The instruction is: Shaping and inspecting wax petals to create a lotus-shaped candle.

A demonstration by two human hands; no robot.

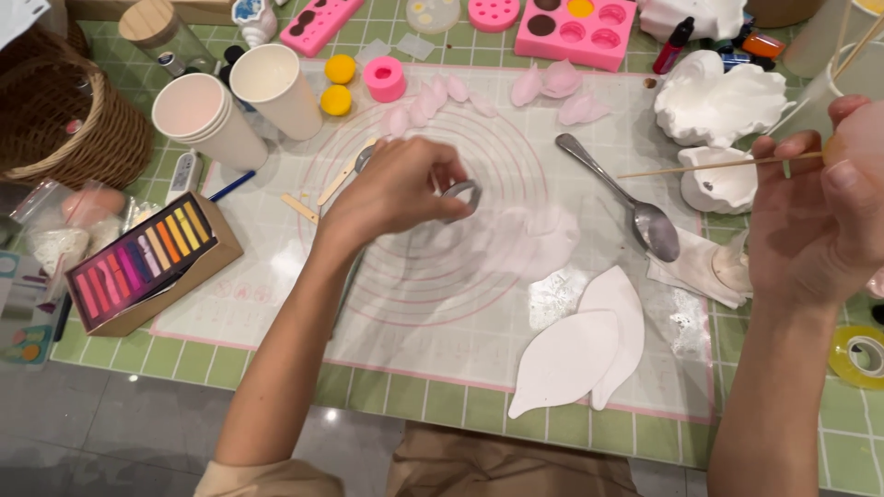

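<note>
The left hand (396, 195) pinches a small metal ring (462, 193) at the mat's (276, 313) centre, over thin pink clay (539, 241). At 3 o'clock, the right hand (815, 225) grips a wooden stick (709, 167).

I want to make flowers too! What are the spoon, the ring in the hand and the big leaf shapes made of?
The spoon looks like shiny metal: it glints grey. The ring cutter, pinched by the left hand, also seems to be metal, thin and silvery. The white leaf shapes look matte and flat, perhaps foam or rolled clay; I cannot tell which.
</note>
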